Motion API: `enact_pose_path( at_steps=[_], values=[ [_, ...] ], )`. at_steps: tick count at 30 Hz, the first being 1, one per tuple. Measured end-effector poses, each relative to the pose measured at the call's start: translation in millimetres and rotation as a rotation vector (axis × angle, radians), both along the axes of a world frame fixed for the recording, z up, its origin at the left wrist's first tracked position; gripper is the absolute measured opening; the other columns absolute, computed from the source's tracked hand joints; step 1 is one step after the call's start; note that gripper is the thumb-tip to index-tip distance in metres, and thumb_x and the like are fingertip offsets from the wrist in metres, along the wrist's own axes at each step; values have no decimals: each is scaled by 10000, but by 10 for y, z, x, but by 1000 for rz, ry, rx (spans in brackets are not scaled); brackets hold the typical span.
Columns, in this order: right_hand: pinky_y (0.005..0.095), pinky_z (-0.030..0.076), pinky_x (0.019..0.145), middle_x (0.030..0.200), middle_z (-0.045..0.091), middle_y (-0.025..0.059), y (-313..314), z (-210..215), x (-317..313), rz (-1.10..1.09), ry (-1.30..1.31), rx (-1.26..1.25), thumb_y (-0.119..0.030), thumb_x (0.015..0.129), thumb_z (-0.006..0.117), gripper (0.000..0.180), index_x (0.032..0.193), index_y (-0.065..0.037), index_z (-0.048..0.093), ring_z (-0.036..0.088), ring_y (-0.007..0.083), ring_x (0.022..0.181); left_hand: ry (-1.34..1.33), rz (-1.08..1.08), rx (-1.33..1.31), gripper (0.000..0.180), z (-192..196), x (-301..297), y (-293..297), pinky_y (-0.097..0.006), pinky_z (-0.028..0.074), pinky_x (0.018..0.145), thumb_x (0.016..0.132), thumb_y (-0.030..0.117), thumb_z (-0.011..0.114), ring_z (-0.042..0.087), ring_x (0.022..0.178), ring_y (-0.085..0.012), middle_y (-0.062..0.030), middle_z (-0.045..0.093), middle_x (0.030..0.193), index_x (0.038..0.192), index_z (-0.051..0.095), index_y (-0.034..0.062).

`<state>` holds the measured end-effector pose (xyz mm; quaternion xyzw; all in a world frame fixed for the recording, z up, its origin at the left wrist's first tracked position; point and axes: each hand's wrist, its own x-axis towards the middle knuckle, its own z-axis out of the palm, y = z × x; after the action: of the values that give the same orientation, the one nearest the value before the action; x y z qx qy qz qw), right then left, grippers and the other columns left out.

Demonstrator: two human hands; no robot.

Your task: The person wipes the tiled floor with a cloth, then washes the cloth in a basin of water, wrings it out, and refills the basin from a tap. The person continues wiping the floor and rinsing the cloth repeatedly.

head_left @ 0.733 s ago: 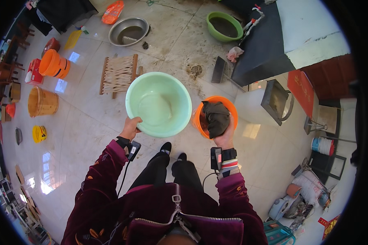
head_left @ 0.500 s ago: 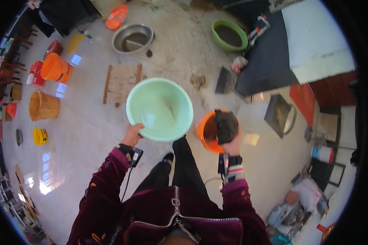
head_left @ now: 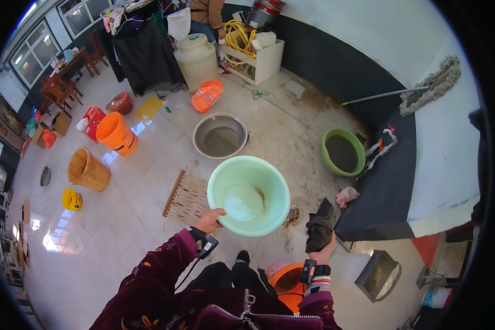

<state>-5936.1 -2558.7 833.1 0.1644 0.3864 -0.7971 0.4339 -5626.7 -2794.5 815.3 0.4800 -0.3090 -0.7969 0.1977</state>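
My left hand (head_left: 209, 220) grips the near left rim of a pale green plastic basin (head_left: 225, 212), which is held up in front of me, tilted so its inside shows a brownish streak. A dark, crumpled cloth (head_left: 319, 233) is bunched in my right hand (head_left: 322, 254), out to the right of the basin. Below that hand, by my feet, stands an orange bucket (head_left: 287, 269).
Ahead on the floor sit a metal basin (head_left: 202, 147) and a green basin (head_left: 359, 144), both with dark water. A slatted wooden washboard-like mat (head_left: 188, 196) lies at left. A dustpan (head_left: 377, 275) is at right; another person (head_left: 207, 15) stands far back.
My view has tilted up and forward. The cloth has moved away from over the orange bucket, forward beside the basin. Both hands keep their hold.
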Motion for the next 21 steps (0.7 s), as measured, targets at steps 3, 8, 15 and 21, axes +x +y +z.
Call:
enact_pose_path(
  at_steps=[3, 8, 15, 21],
  values=[
    [302, 535, 620, 957, 657, 49, -326, 106, -254, 0, -35, 12, -451, 891, 411, 431, 1073, -110, 602, 632, 190, 770, 57, 83, 5, 343, 4, -263, -254, -350, 530, 582, 789, 74, 515, 623, 765, -254, -138, 582, 946, 1106, 467, -45],
    [295, 531, 682, 1001, 653, 63, -774, 134, -501, 25, 63, -133, -417, 899, 418, 437, 1123, -82, 588, 628, 200, 831, -26, -17, 99, 313, -126, -592, -828, -336, 528, 670, 821, 72, 475, 611, 849, -244, -136, 566, 1001, 1105, 462, -60],
    [312, 528, 654, 952, 665, 61, -1347, 95, -1107, -76, -9, 21, -422, 881, 454, 392, 1048, -107, 617, 639, 208, 794, -7, 18, 153, 363, -449, -1328, -1694, -445, 536, 737, 780, 65, 538, 605, 890, -304, -162, 566, 1043, 1111, 464, -62],
    [326, 522, 706, 996, 653, 65, -2016, 103, -1764, -86, -26, 39, -427, 889, 463, 403, 1078, -100, 605, 629, 214, 839, -41, -64, 211, 401, -572, -1857, -2461, -444, 533, 761, 770, 49, 542, 590, 934, -317, -171, 541, 1095, 1140, 435, -62]
  ],
)
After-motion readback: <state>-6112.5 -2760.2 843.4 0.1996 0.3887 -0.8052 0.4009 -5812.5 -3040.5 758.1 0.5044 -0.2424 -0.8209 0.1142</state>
